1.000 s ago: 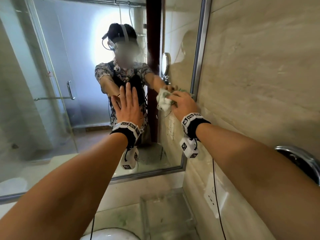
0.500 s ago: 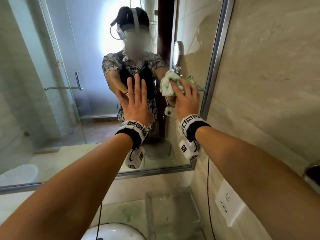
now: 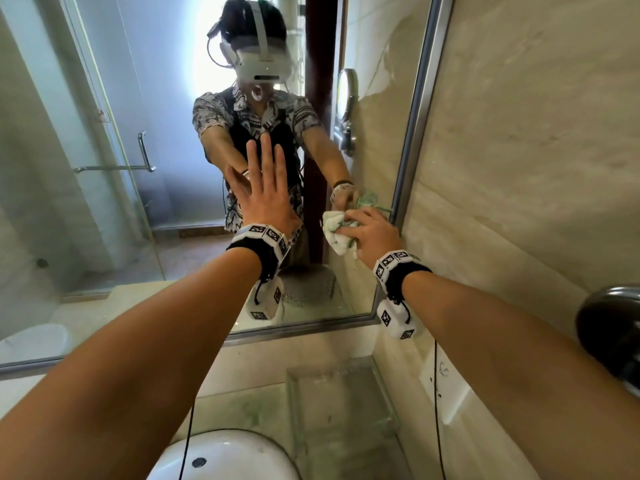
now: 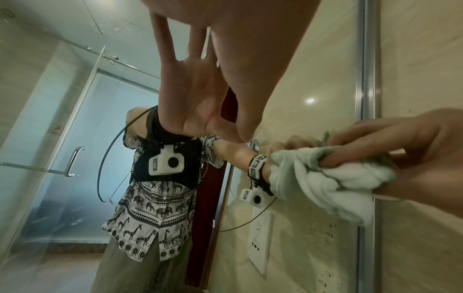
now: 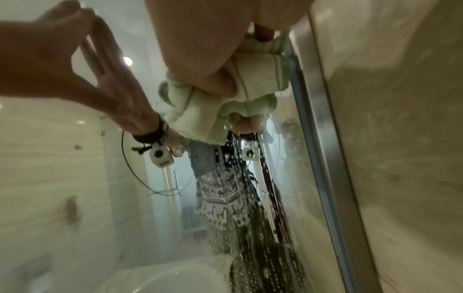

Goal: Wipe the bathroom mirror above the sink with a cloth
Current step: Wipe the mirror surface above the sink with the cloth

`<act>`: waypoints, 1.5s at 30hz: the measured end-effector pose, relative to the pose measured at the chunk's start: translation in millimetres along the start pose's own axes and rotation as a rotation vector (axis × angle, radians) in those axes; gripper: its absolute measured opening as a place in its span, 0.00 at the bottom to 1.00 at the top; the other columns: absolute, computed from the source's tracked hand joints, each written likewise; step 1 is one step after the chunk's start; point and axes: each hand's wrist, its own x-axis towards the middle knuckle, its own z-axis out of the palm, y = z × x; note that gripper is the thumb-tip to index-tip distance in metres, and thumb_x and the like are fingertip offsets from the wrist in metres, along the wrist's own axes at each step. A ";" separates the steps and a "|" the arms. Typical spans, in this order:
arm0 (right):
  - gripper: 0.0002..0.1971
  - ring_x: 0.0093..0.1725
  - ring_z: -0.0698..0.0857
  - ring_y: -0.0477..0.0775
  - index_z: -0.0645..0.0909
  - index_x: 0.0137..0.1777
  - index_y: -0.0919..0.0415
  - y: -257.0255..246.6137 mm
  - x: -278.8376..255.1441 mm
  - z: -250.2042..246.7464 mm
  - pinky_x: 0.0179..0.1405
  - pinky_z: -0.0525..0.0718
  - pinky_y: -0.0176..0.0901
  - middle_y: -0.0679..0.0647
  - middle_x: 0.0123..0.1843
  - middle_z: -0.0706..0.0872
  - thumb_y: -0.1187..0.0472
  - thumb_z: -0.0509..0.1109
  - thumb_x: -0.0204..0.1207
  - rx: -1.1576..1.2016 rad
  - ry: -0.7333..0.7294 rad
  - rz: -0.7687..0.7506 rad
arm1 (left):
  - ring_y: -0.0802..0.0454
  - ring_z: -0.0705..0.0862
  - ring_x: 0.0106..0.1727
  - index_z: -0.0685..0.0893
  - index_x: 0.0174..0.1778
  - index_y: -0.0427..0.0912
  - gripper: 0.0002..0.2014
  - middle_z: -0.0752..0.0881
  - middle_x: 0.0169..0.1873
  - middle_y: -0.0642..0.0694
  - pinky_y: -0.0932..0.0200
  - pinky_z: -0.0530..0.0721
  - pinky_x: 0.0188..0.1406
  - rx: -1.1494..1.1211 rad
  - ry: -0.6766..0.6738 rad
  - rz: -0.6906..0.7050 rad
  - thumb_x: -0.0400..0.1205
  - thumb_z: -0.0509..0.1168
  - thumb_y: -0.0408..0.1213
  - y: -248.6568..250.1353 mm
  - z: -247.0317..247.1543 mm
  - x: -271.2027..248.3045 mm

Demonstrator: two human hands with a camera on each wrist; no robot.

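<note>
**Two hands on the glass, one wiping near the right edge**

Two hands are working at the mirror (image 3: 145, 98). The right hand (image 3: 372, 233) is squeezing a bunched white and green cloth (image 3: 337, 232), with its fingers curled round it, and is pressing it on the glass right beside the silver frame (image 3: 415, 133). The left hand (image 3: 265, 192) is lying flat on the glass with its fingers straight and holding nothing. It seems to be just keeping the person steady.

The wiping step is going on now, low down on the right side of the mirror. In the right wrist view, water drops (image 5: 233, 158) are sitting on the glass just under the cloth, so that part is looking not yet clean. The next move is probably calling for the cloth to rub down over those drops. Then it likely needs to go across to the left, where the flat hand would need to lift out of the way. The hand should be pressing firmly, so no streaks are left.

Some things are hard to see. The top of the mirror and its far left end are cut off. Only part of the white sink (image 3: 225, 459) is showing at the bottom. Much of the cloth is hiding under the fingers. The right wrist view is blurry, so I cannot tell how wet the rest of the glass is.
</note>
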 end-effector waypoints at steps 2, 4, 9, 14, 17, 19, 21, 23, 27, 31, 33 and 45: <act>0.23 0.61 0.80 0.62 0.90 0.51 0.49 0.1 3.3 -14.9 0.49 0.86 0.57 0.50 0.60 0.87 0.72 0.75 0.59 0.058 -0.011 0.035 | 0.34 0.40 0.86 0.42 0.87 0.38 0.62 0.40 0.86 0.37 0.18 0.50 0.75 -0.011 0.015 0.011 0.66 0.77 0.50 0.1 -1.2 0.5; 0.23 0.64 0.79 0.63 0.89 0.56 0.52 -1.1 12.7 -32.2 0.58 0.83 0.58 0.52 0.62 0.86 0.73 0.72 0.63 0.123 0.076 0.117 | 0.35 0.41 0.86 0.43 0.87 0.39 0.58 0.41 0.86 0.37 0.19 0.49 0.76 -0.020 0.022 0.020 0.69 0.75 0.46 -1.0 -1.4 -2.7; 0.26 0.74 0.71 0.62 0.81 0.69 0.46 2.6 67.8 -84.2 0.76 0.69 0.56 0.52 0.71 0.79 0.69 0.67 0.73 0.190 0.406 0.288 | 0.38 0.40 0.87 0.42 0.87 0.40 0.53 0.40 0.87 0.40 0.23 0.50 0.78 -0.003 -0.016 0.047 0.76 0.71 0.49 -0.3 9.3 -26.0; 0.27 0.77 0.67 0.63 0.75 0.74 0.43 26.8 91.6 -91.7 0.77 0.67 0.58 0.52 0.76 0.75 0.67 0.64 0.77 0.107 0.447 0.311 | 0.37 0.38 0.86 0.39 0.87 0.40 0.65 0.36 0.86 0.38 0.22 0.51 0.77 0.029 -0.053 0.041 0.67 0.78 0.57 -2.6 23.5 -31.6; 0.27 0.77 0.69 0.62 0.72 0.76 0.42 29.8 72.3 -60.7 0.75 0.71 0.61 0.52 0.76 0.74 0.62 0.59 0.78 0.034 0.467 0.300 | 0.36 0.36 0.86 0.38 0.87 0.39 0.69 0.34 0.85 0.38 0.21 0.49 0.77 0.042 -0.067 0.025 0.63 0.77 0.62 1.4 29.7 -29.3; 0.26 0.77 0.69 0.61 0.71 0.76 0.42 28.8 51.7 -36.0 0.74 0.72 0.60 0.51 0.77 0.74 0.59 0.57 0.79 0.020 0.466 0.326 | 0.36 0.36 0.86 0.37 0.87 0.38 0.71 0.34 0.85 0.38 0.21 0.49 0.77 0.030 -0.060 0.018 0.61 0.78 0.64 3.6 32.8 -28.0; 0.25 0.77 0.68 0.60 0.73 0.75 0.42 24.7 29.5 -12.5 0.74 0.72 0.58 0.50 0.76 0.74 0.61 0.61 0.78 0.025 0.472 0.346 | 0.36 0.37 0.86 0.38 0.87 0.38 0.72 0.35 0.86 0.38 0.21 0.48 0.78 0.012 -0.040 0.023 0.60 0.78 0.65 2.7 35.2 -28.4; 0.26 0.75 0.70 0.61 0.76 0.73 0.44 19.2 11.2 8.5 0.73 0.73 0.57 0.50 0.75 0.76 0.65 0.66 0.75 0.041 0.499 0.373 | 0.36 0.38 0.86 0.39 0.87 0.38 0.71 0.37 0.86 0.38 0.21 0.46 0.78 -0.003 -0.033 0.037 0.61 0.78 0.64 1.5 37.3 -28.7; 0.24 0.74 0.71 0.64 0.79 0.71 0.46 3.2 -16.6 39.3 0.74 0.70 0.56 0.53 0.74 0.77 0.61 0.65 0.74 0.063 0.471 0.451 | 0.35 0.39 0.86 0.41 0.87 0.38 0.68 0.39 0.86 0.37 0.20 0.47 0.77 -0.014 -0.029 0.039 0.63 0.77 0.62 0.3 37.4 -28.4; 0.28 0.73 0.71 0.65 0.80 0.70 0.46 -8.1 -43.1 64.3 0.74 0.66 0.51 0.54 0.74 0.77 0.68 0.72 0.70 0.084 0.408 0.531 | 0.35 0.40 0.86 0.41 0.87 0.38 0.70 0.40 0.86 0.37 0.21 0.45 0.78 -0.006 -0.037 0.052 0.61 0.78 0.65 -1.5 36.1 -28.6; 0.29 0.73 0.71 0.64 0.80 0.70 0.45 -12.7 -46.6 68.2 0.74 0.65 0.48 0.54 0.73 0.77 0.69 0.73 0.70 0.094 0.395 0.567 | 0.35 0.42 0.87 0.42 0.87 0.38 0.71 0.42 0.86 0.37 0.21 0.45 0.78 -0.004 -0.039 0.053 0.60 0.77 0.68 -2.6 36.2 -27.7; 0.18 0.57 0.83 0.57 0.87 0.62 0.53 -12.1 -56.8 32.7 0.55 0.72 0.32 0.51 0.62 0.84 0.66 0.72 0.72 0.377 0.247 0.629 | 0.37 0.45 0.87 0.48 0.87 0.41 0.51 0.45 0.86 0.41 0.23 0.53 0.78 0.016 -0.027 0.042 0.72 0.71 0.39 5.4 39.3 -57.0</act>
